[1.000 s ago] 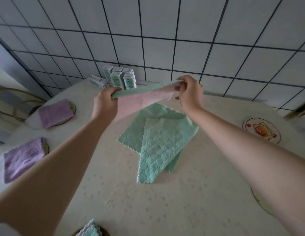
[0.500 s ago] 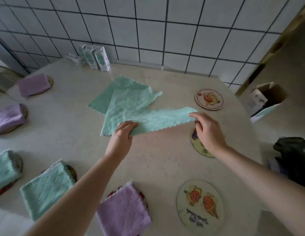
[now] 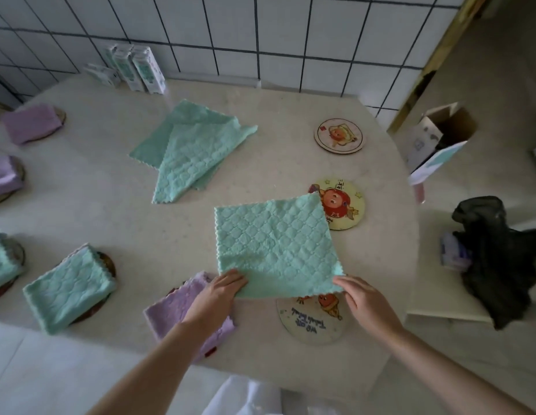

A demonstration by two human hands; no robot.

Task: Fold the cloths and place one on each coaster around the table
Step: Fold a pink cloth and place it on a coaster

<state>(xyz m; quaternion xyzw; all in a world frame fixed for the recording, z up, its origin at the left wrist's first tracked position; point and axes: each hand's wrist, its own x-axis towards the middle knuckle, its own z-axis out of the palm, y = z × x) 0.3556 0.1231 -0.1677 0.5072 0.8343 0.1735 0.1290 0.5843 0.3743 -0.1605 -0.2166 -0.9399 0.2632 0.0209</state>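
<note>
At the near edge of the table (image 3: 111, 205), your left hand (image 3: 218, 295) and right hand (image 3: 365, 304) each pinch a near corner of the mint-green cloth (image 3: 275, 244), held apart across its width. It lies spread flat, its far right corner over one cartoon coaster (image 3: 346, 205) and its near edge over a second coaster (image 3: 311, 323), beside a folded purple cloth (image 3: 173, 314)

Forearms reach toward 12 o'clock; left hand (image 3: 218, 298) and right hand (image 3: 365, 304) pinch the green quilted cloth's (image 3: 272, 244) near corners.
</note>
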